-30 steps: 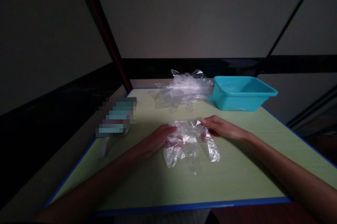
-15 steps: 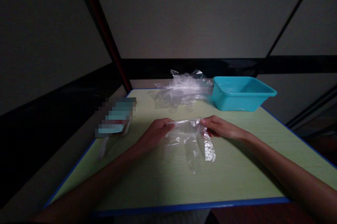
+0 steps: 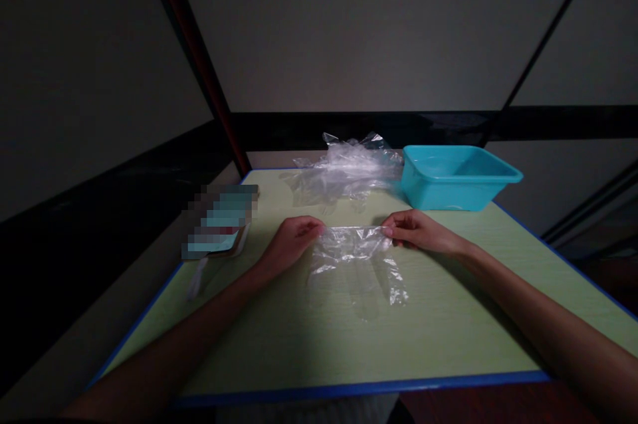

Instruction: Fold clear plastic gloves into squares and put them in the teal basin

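**Thin glove stretched between two hands**

At the middle of the green table [image 3: 448, 337], a clear plastic glove [image 3: 355, 264] hangs stretched by its cuff, its fingers pointing toward the person and lying on the tabletop. The left hand [image 3: 292, 241] has its grip pinched shut on the cuff's left corner, and the right hand [image 3: 416, 231] is pinched shut on the right corner. Behind them lies a loose heap of clear gloves [image 3: 343, 171], touching or just beside a turquoise tub [image 3: 456, 178]. A blurred packet [image 3: 222, 221] sits near the left edge. The film looks very thin, so pulling the corners further apart would likely tear the cuff; a light pinch could let one corner slip, and the glove would crumple.
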The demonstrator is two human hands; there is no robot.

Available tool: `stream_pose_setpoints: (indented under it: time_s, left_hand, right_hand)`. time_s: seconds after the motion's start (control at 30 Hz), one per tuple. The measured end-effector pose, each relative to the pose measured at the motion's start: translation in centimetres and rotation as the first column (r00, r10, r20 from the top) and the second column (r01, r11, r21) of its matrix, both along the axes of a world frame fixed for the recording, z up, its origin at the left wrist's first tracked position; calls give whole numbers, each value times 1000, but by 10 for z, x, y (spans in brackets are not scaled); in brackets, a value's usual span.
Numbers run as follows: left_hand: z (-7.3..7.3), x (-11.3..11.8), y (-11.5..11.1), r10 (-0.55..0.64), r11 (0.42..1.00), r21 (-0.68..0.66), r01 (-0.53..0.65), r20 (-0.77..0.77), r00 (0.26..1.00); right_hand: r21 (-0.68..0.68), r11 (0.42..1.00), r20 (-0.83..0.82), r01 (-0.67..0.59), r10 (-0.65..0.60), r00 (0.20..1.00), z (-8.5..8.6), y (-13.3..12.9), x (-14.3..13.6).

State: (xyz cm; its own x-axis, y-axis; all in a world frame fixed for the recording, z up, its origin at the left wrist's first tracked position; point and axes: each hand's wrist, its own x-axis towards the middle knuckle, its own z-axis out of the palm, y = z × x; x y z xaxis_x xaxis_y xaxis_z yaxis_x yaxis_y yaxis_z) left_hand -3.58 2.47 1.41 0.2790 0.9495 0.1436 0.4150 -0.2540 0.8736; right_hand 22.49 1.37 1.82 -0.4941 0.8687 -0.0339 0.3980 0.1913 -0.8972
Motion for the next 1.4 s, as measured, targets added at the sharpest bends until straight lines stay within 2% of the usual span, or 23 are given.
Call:
stream_pose_setpoints:
  time_s: [0.53,0.77,1.07,1.17,1.3,1.33,1.4]
  left_hand:
    - [-8,-1,5,26,998,56,-26,-1,1000]
    - [-4,1,2,6,999,52,-6,-10,1000]
    - [-13,5,14,127,980,168,-104,-136,983]
    - [-18,6,20,180,961,239,-136,-172,969]
    - [-18,5,19,222,935,319,-156,-183,958]
    - [-17,4,17,218,932,331,-148,-185,958]
    - [-13,2,9,179,932,347,-103,-195,964]
  right_hand:
    - [13,999,22,48,-48,999,-3,4,3]
    - [26,999,31,29,-30,999,-6,7,4]
    - [248,960,129,127,-163,978,-14,13,-8]
    - [361,918,166,167,-240,957,-19,17,-10]
    - [506,833,168,224,-350,922,-18,14,-11]
    - [533,817,164,221,-356,920,-17,11,-11]
    - [572,809,193,134,-292,937,-15,3,-12]
